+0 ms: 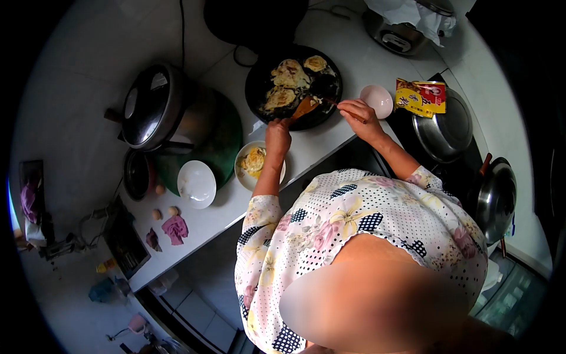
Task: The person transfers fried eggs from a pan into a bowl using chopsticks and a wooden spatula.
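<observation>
Several fried eggs [290, 75] lie in a round black pan [331, 112] on the counter. My left hand [277, 139] is closed around the handle of a wooden spatula [305, 107], whose blade rests at the pan's lower part. My right hand [359, 118] grips a thin brown-handled utensil [330, 101] that reaches over the pan's right side; its tip is too small to make out. A white bowl [242, 176] with cooked egg [254, 160] stands just below my left hand. Beside my right hand is a small pink bowl [376, 101].
A large lidded pot [154, 109] and an empty white bowl [197, 184] are at left, near loose eggs [173, 210] and a pink cloth [175, 229]. A yellow-red packet [421, 98] lies by a metal lid [445, 128] at right. A cooker [398, 38] stands behind.
</observation>
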`<state>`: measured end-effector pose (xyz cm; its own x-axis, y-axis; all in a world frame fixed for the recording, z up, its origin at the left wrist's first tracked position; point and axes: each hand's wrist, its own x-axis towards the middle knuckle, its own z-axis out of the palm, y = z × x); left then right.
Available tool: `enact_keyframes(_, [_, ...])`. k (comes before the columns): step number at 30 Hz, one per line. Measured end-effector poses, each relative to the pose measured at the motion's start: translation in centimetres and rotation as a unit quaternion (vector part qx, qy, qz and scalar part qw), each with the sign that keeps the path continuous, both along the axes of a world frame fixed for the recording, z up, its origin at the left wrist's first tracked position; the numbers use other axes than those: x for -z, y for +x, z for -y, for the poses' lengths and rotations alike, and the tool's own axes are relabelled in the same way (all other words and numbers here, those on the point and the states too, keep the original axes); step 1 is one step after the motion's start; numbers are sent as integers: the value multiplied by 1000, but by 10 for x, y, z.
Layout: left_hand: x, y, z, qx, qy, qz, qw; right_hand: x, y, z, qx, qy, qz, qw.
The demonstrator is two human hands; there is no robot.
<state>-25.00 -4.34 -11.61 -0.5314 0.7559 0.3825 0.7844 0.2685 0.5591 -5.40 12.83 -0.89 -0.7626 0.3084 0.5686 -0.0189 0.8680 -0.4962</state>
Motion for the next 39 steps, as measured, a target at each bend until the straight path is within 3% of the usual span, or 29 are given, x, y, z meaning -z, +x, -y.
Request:
enact_keyframes(4, [-5, -4, -3, 10, -1, -5, 1000, 8, -2, 4, -10, -48, -2, 999])
enact_keyframes(11, [-11, 1, 10, 19, 30, 40, 999, -8, 5, 17, -18, -35, -4, 999])
enact_keyframes(17, [-28, 34, 89, -95, 48, 125, 986, -30, 7, 49, -56, -136, 2, 989])
enact_keyframes(18, [-32, 43, 108, -125, 45, 146, 980, -27, 7, 52, -76, -165, -3, 983])
enact_keyframes(20, [-22, 57, 148, -164, 55, 144, 974, -23, 6, 64, -82, -343, 14, 936])
enact_keyframes(23, [-11, 80, 200, -235, 45, 154, 959, -13, -2, 73, -92, -442, 49, 891])
enact_keyframes(26, [0, 97, 230, -280, 44, 188, 940, 13, -15, 69, -103, -534, -3, 839])
enact_keyframes(30, [-8, 100, 239, -280, 6, 219, 935, 15, -27, 91, -155, -535, 84, 826])
enact_keyframes(34, [-12, 97, 239, -280, 9, 217, 935, 53, -35, 106, -178, -608, 105, 767])
enact_keyframes(39, [-11, 97, 257, -296, -41, 217, 929, 85, -42, 99, -104, -601, 88, 788])
